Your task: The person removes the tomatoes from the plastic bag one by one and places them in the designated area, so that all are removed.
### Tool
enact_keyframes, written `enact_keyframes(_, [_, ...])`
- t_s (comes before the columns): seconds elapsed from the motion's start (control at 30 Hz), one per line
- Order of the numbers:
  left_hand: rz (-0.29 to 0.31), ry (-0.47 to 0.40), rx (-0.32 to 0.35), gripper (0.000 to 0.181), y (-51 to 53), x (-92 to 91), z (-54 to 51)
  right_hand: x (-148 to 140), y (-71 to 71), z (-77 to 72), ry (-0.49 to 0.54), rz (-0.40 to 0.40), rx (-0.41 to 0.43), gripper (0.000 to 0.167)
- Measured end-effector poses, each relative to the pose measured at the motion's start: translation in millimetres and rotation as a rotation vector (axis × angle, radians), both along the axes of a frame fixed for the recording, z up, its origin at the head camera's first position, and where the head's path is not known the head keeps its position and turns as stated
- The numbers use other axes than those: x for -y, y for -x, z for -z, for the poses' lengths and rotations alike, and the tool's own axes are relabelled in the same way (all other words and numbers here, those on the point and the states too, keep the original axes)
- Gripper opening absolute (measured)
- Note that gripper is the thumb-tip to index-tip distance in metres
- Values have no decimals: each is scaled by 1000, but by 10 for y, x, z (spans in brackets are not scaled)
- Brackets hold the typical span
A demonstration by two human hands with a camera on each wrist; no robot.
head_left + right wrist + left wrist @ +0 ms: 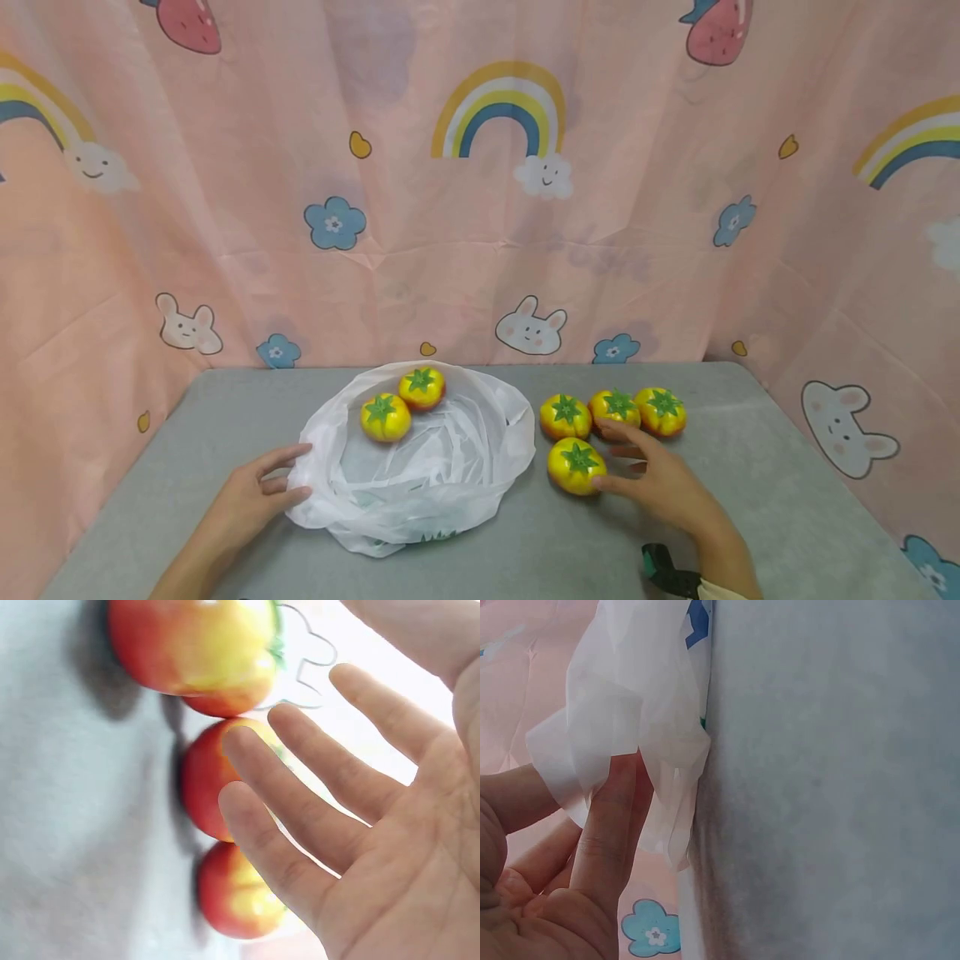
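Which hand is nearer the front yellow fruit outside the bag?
Right. The right hand is beside the yellow fruit, on its right; the left hand is farther off, across the white bag, at its left edge.

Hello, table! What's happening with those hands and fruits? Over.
Left hand touching white bag, left edge. Right hand open beside front loose fruit. Two fruits inside, four out. Possibly in the way: bag's rim.

No readable wording, brand or number. On the white plastic bag, on the flank toward the near edge of the table, only a cut-off strip of green print; in the left wrist view, a blue fragment too, both illegible.
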State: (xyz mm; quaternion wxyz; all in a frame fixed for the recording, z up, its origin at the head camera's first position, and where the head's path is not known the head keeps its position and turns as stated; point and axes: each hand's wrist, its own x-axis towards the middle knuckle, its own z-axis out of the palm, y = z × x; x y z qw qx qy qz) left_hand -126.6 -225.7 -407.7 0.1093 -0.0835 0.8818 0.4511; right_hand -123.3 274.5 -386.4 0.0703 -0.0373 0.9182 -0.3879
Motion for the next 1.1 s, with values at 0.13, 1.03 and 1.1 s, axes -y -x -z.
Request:
enact_keyframes(0.13, [2,-7,-2,70,-3,2,7,-17,-21,-95,-31,26,-23,82])
enact_keyframes(1.03, [-12,-19,20,70,16,-5,39,1258,578,-267,139,-270,-151,63])
enact_keyframes(1.1, [-13,-15,18,70,18,-3,33,1364,625,-274,124,-291,-154,63])
